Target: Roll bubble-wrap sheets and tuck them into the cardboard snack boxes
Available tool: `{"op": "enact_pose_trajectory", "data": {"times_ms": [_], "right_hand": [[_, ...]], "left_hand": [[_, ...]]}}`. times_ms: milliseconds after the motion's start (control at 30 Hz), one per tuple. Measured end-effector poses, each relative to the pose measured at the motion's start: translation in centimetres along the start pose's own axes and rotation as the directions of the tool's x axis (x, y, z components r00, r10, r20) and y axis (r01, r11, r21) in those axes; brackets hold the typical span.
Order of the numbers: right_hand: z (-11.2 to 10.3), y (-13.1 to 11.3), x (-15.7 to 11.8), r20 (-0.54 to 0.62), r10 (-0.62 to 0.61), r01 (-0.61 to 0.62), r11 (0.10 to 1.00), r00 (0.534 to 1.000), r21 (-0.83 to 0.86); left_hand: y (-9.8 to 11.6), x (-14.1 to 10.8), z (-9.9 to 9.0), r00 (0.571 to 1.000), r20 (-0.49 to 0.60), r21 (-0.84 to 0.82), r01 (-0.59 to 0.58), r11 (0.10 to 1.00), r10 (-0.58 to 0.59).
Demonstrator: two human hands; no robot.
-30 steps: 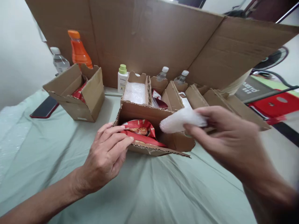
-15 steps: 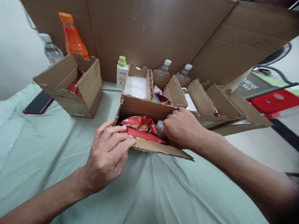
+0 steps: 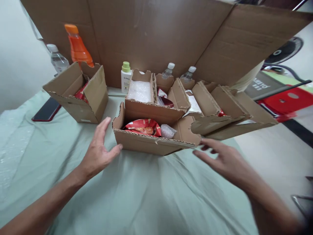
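Note:
An open cardboard box [image 3: 146,146] stands upright on the green cloth in front of me. Inside it lie a red food packet [image 3: 144,126] and, to its right, a bubble-wrapped item [image 3: 167,131]. My left hand [image 3: 99,153] is beside the box's left end, thumb and fingers apart, holding nothing. At the right end, my right hand [image 3: 218,156] has its fingers spread, with the fingertips close to the box corner. Whether they touch it is unclear.
Several open boxes [image 3: 207,98] stand behind and to the right. Another box [image 3: 80,106] is at the left, near a phone [image 3: 46,109] and an orange bottle [image 3: 78,49]. A white bottle [image 3: 125,80] stands before the large cardboard panel [image 3: 151,36].
Both hands have come off the box and its contents and opened beside its ends. The box's front flap now stands more upright, hiding the lower part of the red packaging.

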State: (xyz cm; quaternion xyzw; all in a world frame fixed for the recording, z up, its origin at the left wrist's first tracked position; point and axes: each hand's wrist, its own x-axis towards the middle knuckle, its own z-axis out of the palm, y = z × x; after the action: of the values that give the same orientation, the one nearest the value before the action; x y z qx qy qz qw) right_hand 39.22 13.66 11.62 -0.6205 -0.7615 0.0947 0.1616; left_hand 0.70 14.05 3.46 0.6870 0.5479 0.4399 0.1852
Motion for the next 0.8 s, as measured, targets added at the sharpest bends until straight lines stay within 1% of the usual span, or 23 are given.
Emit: {"op": "enact_pose_trajectory", "data": {"times_ms": [67,133,200,267,333,433,500,533,600,667,700,733,800], "right_hand": [[3.8,0.0,0.0,0.040,-0.002,-0.004,0.987,0.999,0.159],[7.1,-0.9,0.4,0.068,-0.023,0.001,0.953,0.997,0.302],[9.2,-2.0,0.5,0.062,0.008,-0.029,0.935,0.998,0.353],[9.9,-2.9,-0.4,0.005,0.041,-0.041,0.940,0.999,0.340],[9.8,-3.7,-2.1,-0.079,0.014,0.012,0.948,0.997,0.318],[9.2,-5.7,-4.5,-0.194,-0.104,0.158,0.945,0.975,0.286],[8.9,-7.8,-4.9,-0.212,-0.155,0.211,0.940,0.965,0.270],[8.8,-8.9,-4.5,-0.203,-0.165,0.217,0.938,0.965,0.269],[8.4,-10.7,-2.9,-0.169,-0.153,0.197,0.938,0.974,0.285],[7.7,-11.5,-1.0,-0.163,-0.114,0.162,0.935,0.980,0.317],[7.2,-11.3,-0.4,-0.172,-0.090,0.144,0.931,0.981,0.335],[6.6,-10.9,-0.2,-0.186,-0.063,0.126,0.930,0.981,0.347],[5.5,-9.6,-0.9,-0.213,-0.016,0.089,0.937,0.977,0.339]], "left_hand": [[-1.0,-0.1,1.6,0.988,0.115,-0.129,0.116,0.985,-0.101],[-1.4,-0.2,3.3,0.970,0.181,-0.254,0.204,0.945,-0.161],[-1.3,-0.7,4.6,0.962,0.172,-0.345,0.262,0.902,-0.213],[-0.8,-2.0,5.0,0.956,0.130,-0.382,0.294,0.876,-0.264],[-0.3,-4.1,4.4,0.951,0.100,-0.379,0.309,0.872,-0.294],[-0.1,-7.8,1.6,0.946,0.053,-0.353,0.317,0.880,-0.320],[-0.4,-9.3,-0.6,0.931,0.005,-0.344,0.344,0.874,-0.364],[-0.6,-9.4,-1.6,0.919,-0.019,-0.345,0.364,0.865,-0.394],[-0.4,-8.2,-3.0,0.895,-0.068,-0.354,0.391,0.850,-0.440],[0.5,-5.9,-3.3,0.893,-0.113,-0.363,0.371,0.855,-0.436],[1.2,-4.7,-3.0,0.905,-0.131,-0.365,0.335,0.869,-0.404],[2.0,-3.8,-2.6,0.926,-0.122,-0.374,0.291,0.880,-0.358],[3.5,-3.2,-1.5,0.957,-0.090,-0.385,0.222,0.896,-0.275]]}}
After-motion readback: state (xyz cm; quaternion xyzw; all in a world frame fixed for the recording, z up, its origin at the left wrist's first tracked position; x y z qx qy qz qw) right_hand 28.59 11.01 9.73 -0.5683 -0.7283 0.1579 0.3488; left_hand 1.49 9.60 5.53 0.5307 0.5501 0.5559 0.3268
